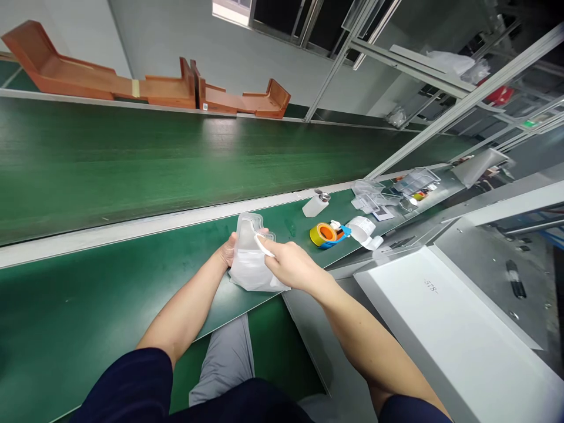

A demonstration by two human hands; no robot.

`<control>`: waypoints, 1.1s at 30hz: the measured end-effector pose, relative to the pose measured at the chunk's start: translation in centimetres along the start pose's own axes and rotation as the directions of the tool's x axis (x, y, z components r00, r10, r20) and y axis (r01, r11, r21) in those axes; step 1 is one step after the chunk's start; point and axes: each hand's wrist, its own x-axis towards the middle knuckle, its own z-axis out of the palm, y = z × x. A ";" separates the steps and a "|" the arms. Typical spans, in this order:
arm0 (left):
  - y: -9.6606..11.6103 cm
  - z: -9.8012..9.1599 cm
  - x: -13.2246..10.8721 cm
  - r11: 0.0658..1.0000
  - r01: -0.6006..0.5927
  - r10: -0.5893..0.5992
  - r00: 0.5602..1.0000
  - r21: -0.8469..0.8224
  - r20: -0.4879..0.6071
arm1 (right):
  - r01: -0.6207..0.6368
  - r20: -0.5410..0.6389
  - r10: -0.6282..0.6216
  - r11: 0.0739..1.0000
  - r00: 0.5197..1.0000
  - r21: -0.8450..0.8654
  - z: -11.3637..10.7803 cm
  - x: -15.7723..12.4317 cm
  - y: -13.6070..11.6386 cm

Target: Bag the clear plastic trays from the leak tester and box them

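My left hand [228, 249] is closed around the left side of a clear plastic part [247, 264], a frosted, tray-like piece with a curved cut-out on its upper edge. The part is tilted above the green bench near its front edge. My right hand [291, 261] pinches a small folded white wipe [263, 245] against the part's upper right side. Some of my left fingers are hidden behind the plastic.
A white pump bottle [316, 204], a yellow tape roll [324, 235] with a blue item and a white label roll [361, 229] stand to the right. Further right lie several clear plastic parts [372, 197]. Orange trays [163, 88] line the conveyor's [176, 147] far side. A white panel [458, 329] is at right.
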 end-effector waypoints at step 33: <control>0.3 1.4 0.3 0.999 -0.032 0.033 0.999 -0.027 0.009 | -0.079 -0.067 0.068 0.982 0.995 -0.172 -1.3 -1.6 -0.7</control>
